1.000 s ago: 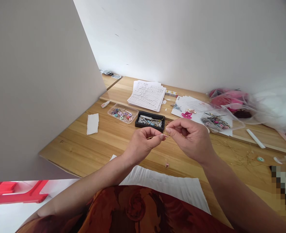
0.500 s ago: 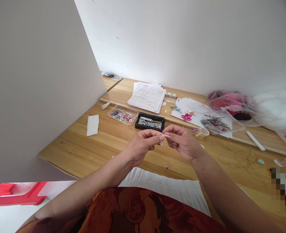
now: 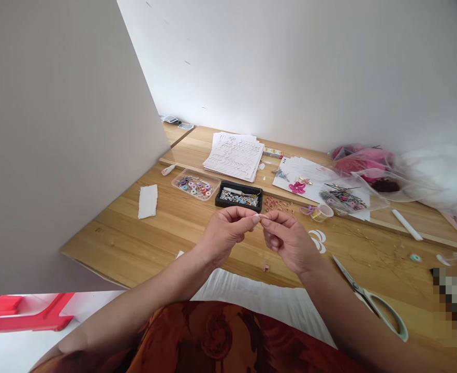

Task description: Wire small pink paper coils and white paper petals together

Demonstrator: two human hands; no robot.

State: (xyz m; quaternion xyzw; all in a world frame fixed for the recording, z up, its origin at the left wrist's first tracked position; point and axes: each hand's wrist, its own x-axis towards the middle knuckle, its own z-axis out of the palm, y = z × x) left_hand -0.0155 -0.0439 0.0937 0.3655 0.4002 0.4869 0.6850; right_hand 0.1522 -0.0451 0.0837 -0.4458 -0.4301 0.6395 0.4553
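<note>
My left hand point(image 3: 225, 232) and my right hand point(image 3: 290, 241) meet over the middle of the wooden table, thumbs and forefingers pinched together. Between their fingertips runs a small, thin, pale pink and white strip point(image 3: 261, 216); most of it is covered by the fingers, and its exact kind is too small to make out. Just beyond the hands lie several small pink curved pieces point(image 3: 277, 204). White paper crescents point(image 3: 318, 240) rest to the right of my right hand, and the scissors point(image 3: 354, 285) lie beside my right forearm.
A black tray of beads point(image 3: 239, 208) and a clear box of colored beads point(image 3: 195, 194) stand behind my hands. Farther back are cut paper sheets point(image 3: 234, 155), a magenta flower point(image 3: 298, 187) and bags of pink material point(image 3: 366, 160). A white cloth point(image 3: 251, 292) lies near me.
My right hand has turned and shifted slightly lower, uncovering the pink pieces, the paper crescents and the scissors. The pinched strip now stretches more level between the fingertips.
</note>
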